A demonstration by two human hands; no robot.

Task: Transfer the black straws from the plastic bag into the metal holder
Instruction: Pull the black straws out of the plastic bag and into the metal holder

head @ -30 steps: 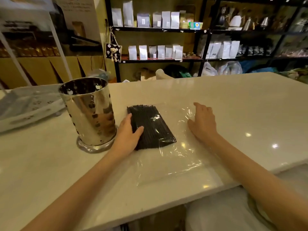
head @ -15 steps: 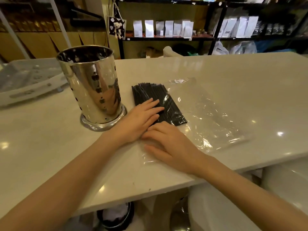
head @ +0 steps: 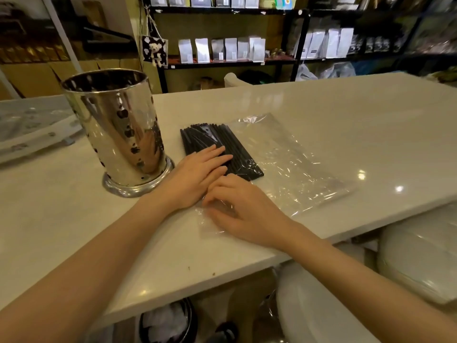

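A flat bundle of black straws (head: pixel 212 139) lies inside a clear plastic bag (head: pixel 291 164) on the white counter. To its left stands the shiny metal holder (head: pixel 116 127), a tall cylinder with punched holes, upright and with nothing showing above its rim. My left hand (head: pixel 197 174) rests flat on the near end of the straws, fingers spread slightly. My right hand (head: pixel 244 209) lies just in front of it, fingers pressing on the bag's near edge where the film wrinkles. Neither hand has lifted anything.
The white counter (head: pixel 321 115) ends in an edge close to my body. A clear-lidded tray (head: pixel 32 129) sits at the far left. Black shelves with white pouches (head: pixel 222 49) fill the background. White rounded seats (head: pixel 415 253) and a dark bin (head: pixel 168 323) are below the counter.
My right hand has come from the bag's right side to its near edge, next to my left hand. My left hand has slid on top of the straws. The view has shifted slightly.
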